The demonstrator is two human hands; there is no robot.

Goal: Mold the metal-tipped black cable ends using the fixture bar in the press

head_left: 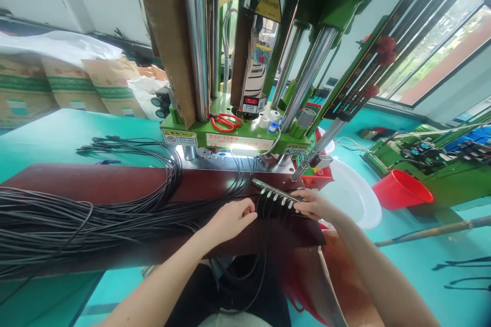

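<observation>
My left hand [232, 217] is curled closed over thin black cables [95, 214] on the dark red work board [115, 184]. My right hand [312, 204] rests with its fingers pinched on the near end of a metal bar fixture [274, 191], which holds a row of several cable plugs. The cables fan out in a thick bundle to the left and loop back toward the machine. Some cable ends hang down over the board's front edge.
A green vertical press machine [238, 138] with chrome columns stands just behind the board. Red scissors [225, 121] lie on its base. A white basin [351, 191] and a red bucket [401, 189] sit to the right. Cardboard boxes [57, 87] line the far left.
</observation>
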